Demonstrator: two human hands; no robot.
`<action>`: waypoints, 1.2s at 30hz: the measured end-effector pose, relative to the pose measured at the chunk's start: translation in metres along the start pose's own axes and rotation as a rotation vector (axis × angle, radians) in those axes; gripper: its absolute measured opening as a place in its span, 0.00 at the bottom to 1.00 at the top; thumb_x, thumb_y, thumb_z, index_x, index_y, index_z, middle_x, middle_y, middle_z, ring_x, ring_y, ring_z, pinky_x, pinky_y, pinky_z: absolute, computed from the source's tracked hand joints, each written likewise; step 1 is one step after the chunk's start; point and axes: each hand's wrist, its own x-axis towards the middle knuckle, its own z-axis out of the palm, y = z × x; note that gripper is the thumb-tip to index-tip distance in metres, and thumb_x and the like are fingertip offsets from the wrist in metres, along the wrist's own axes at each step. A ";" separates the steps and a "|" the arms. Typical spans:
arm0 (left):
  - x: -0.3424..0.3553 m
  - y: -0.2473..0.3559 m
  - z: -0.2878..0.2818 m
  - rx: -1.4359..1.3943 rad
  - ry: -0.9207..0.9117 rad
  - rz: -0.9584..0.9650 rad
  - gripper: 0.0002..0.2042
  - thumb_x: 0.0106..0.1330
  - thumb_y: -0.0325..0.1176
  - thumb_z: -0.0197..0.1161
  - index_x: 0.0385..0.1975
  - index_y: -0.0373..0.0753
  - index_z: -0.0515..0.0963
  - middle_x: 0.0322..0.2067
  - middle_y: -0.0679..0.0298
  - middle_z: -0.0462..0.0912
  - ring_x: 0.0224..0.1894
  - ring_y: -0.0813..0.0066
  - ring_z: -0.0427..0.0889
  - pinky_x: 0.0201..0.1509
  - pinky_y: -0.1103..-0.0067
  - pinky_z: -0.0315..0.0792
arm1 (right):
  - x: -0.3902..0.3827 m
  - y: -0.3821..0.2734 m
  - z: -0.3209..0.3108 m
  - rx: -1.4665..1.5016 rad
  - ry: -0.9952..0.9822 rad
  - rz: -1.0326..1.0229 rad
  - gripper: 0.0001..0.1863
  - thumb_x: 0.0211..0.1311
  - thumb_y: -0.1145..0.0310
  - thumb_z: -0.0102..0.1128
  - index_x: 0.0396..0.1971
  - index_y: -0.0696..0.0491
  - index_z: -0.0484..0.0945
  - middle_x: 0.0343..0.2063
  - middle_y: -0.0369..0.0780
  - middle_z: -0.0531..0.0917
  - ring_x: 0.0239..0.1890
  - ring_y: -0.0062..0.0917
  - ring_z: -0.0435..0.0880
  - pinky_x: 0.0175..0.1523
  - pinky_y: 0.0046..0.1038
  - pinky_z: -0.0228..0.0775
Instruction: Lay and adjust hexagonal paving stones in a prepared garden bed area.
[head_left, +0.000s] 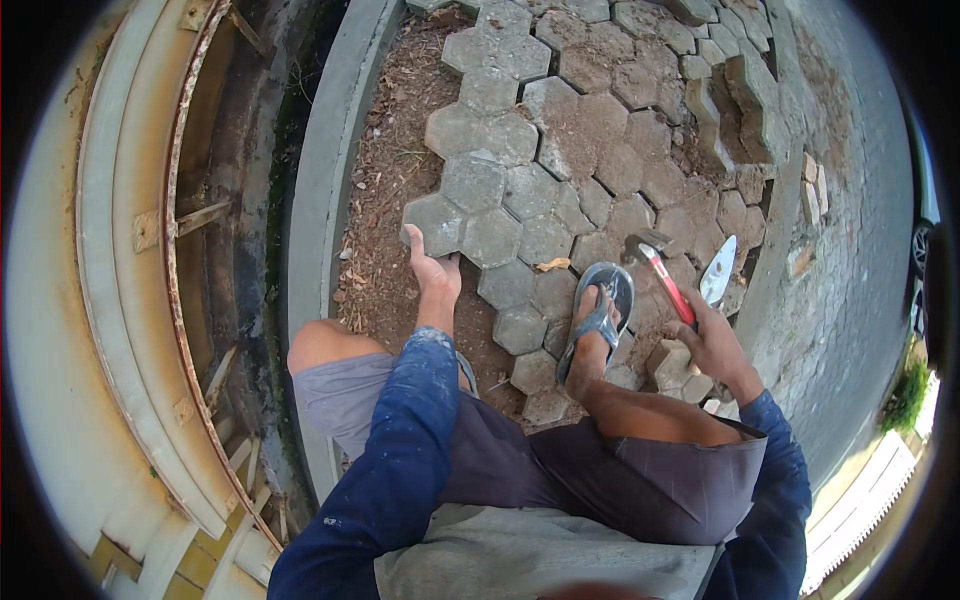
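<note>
The paver (433, 222) lies at the near left edge of the paved area, beside the bare soil (385, 180). The left hand (437, 278) touches its near edge, with thumb and fingers apart; some fingers are hidden, so I cannot tell if it grips firmly or only steadies. The right hand (712, 345) is closed around the red handle of the hammer (668, 280), whose head is just beside the right foot (590, 335).

The nearest danger, I judge, is to this foot: the sandal (612, 285) leaves the toes bare, so a low swing could hit them. If the paver sinks or tilts, because the soil under it may be uneven, it could pinch the left fingers. A careless blow could also chip its edge. The trowel (718, 270) lies close to the right of the hammer, and the right hand could knock against it.
</note>
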 end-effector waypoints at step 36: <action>0.000 -0.002 0.020 0.143 0.110 0.083 0.35 0.71 0.64 0.54 0.66 0.41 0.67 0.62 0.59 0.73 0.65 0.59 0.72 0.72 0.60 0.66 | 0.276 -0.119 -0.020 -0.304 -0.092 -0.612 0.13 0.73 0.63 0.50 0.43 0.58 0.66 0.24 0.54 0.81 0.31 0.51 0.84 0.35 0.50 0.76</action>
